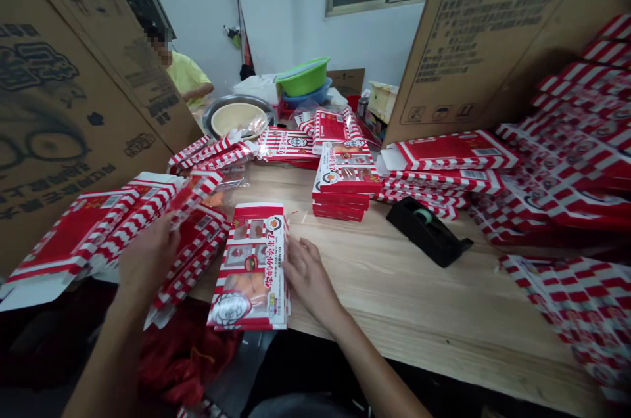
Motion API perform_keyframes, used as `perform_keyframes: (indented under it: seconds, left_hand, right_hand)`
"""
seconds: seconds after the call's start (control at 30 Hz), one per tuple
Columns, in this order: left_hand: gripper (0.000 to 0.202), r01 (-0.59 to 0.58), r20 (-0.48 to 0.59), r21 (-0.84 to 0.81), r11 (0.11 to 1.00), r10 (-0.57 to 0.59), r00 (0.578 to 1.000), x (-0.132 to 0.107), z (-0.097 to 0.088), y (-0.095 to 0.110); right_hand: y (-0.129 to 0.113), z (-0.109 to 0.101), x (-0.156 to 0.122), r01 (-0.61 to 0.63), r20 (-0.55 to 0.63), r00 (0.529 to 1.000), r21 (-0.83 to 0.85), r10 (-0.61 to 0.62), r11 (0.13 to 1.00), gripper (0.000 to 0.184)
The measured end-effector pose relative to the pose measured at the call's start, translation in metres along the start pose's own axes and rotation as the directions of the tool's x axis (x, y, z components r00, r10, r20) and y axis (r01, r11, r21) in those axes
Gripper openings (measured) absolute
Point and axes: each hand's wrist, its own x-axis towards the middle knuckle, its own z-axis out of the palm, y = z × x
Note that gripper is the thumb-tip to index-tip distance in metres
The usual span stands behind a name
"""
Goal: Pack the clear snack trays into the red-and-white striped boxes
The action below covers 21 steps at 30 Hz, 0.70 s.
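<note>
A red-and-white striped cardboard box (197,186) is in my left hand (150,254), whose fingers close around its near end. It is tilted above other striped boxes at the table's left edge. In front of me lies a short stack of printed boxes (251,267) with clear windows, orange items showing through the top one. My right hand (310,280) rests against the stack's right side, its fingers apart and slightly bent, gripping nothing. Part of my left fingers is hidden behind the wrist and the box.
Flat boxes (83,227) lie at left. Another stack (345,175) stands beyond, near a black tape dispenser (428,231). Striped boxes (572,162) pile high at right. Large cartons (64,102) wall both sides. Basins (305,79) and a person in yellow (190,79) are behind.
</note>
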Motion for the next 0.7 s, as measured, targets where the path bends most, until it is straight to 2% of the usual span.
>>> perform_keyframes:
  seconds: [0.07,0.1,0.13,0.17,0.2,0.23,0.27,0.3,0.33,0.37,0.43,0.47,0.5,0.53,0.6,0.63,0.7]
  left_hand:
    - [0.047,-0.138,-0.184,-0.023,0.99,0.132,0.974,0.0,-0.018,0.008]
    - [0.043,-0.255,-0.277,-0.026,0.967,0.238,0.931,-0.003,-0.025,0.015]
    - [0.04,-0.386,-0.348,-0.018,0.922,0.356,0.867,-0.006,-0.031,0.025]
    - [0.037,-0.516,-0.387,-0.008,0.857,0.473,0.792,-0.01,-0.035,0.037]
    - [0.035,-0.628,-0.388,-0.011,0.778,0.576,0.72,-0.013,-0.037,0.05]
    - [0.035,-0.722,-0.373,-0.033,0.691,0.661,0.651,-0.016,-0.038,0.064]
    - [0.034,-0.79,-0.358,-0.075,0.609,0.723,0.591,-0.015,-0.036,0.076]
    - [0.034,-0.823,-0.357,-0.124,0.554,0.749,0.558,-0.011,-0.033,0.087]
    - [0.037,-0.82,-0.368,-0.169,0.547,0.737,0.567,-0.002,-0.029,0.094]
    - [0.042,-0.781,-0.378,-0.207,0.59,0.688,0.62,0.012,-0.022,0.098]
    - [0.055,-0.586,-0.34,-0.236,0.775,0.499,0.797,0.052,-0.003,0.097]
    - [0.054,-0.453,-0.238,-0.22,0.864,0.403,0.884,0.075,0.008,0.093]
    - [0.049,-0.359,-0.066,-0.168,0.918,0.353,0.933,0.097,0.021,0.087]
    - [0.044,-0.322,0.015,-0.152,0.935,0.327,0.945,0.118,0.034,0.081]
    - [0.04,-0.28,0.102,-0.128,0.951,0.294,0.95,0.147,0.059,0.072]
    - [0.038,-0.271,0.117,-0.123,0.955,0.285,0.951,0.154,0.069,0.069]
    - [0.035,-0.28,0.123,-0.126,0.952,0.295,0.948,0.159,0.082,0.067]
  right_hand:
    - [-0.01,-0.014,-0.003,0.088,-0.096,0.991,-0.08,-0.095,0.993,0.055]
    - [-0.017,-0.021,-0.005,0.182,-0.159,0.965,-0.172,-0.21,0.968,0.061]
    - [-0.024,-0.028,-0.007,0.292,-0.207,0.91,-0.296,-0.36,0.909,0.068]
    - [-0.032,-0.036,-0.009,0.389,-0.214,0.831,-0.437,-0.514,0.811,0.074]
    - [-0.039,-0.044,-0.011,0.457,-0.174,0.75,-0.562,-0.639,0.689,0.077]
    - [-0.045,-0.051,-0.014,0.495,-0.107,0.693,-0.648,-0.713,0.578,0.076]
    - [-0.05,-0.059,-0.019,0.51,-0.049,0.679,-0.688,-0.733,0.517,0.072]
    - [-0.052,-0.067,-0.025,0.506,-0.017,0.692,-0.701,-0.721,0.502,0.068]
    - [-0.053,-0.075,-0.032,0.485,-0.021,0.722,-0.699,-0.692,0.527,0.062]
    - [-0.052,-0.083,-0.042,0.439,-0.072,0.755,-0.682,-0.651,0.585,0.056]
    - [-0.042,-0.096,-0.066,0.261,-0.286,0.826,-0.569,-0.486,0.78,0.041]
    - [-0.034,-0.101,-0.079,0.137,-0.412,0.844,-0.455,-0.344,0.88,0.033]
    - [-0.024,-0.105,-0.094,-0.002,-0.501,0.851,-0.302,-0.157,0.953,0.028]
    - [-0.012,-0.107,-0.108,-0.126,-0.548,0.836,-0.14,0.03,0.982,0.029]
    - [0.012,-0.108,-0.133,-0.331,-0.49,0.8,0.121,0.346,0.936,0.039]
    - [0.024,-0.106,-0.144,-0.398,-0.453,0.776,0.189,0.439,0.898,0.043]
    - [0.041,-0.101,-0.16,-0.461,-0.415,0.745,0.246,0.522,0.853,0.046]
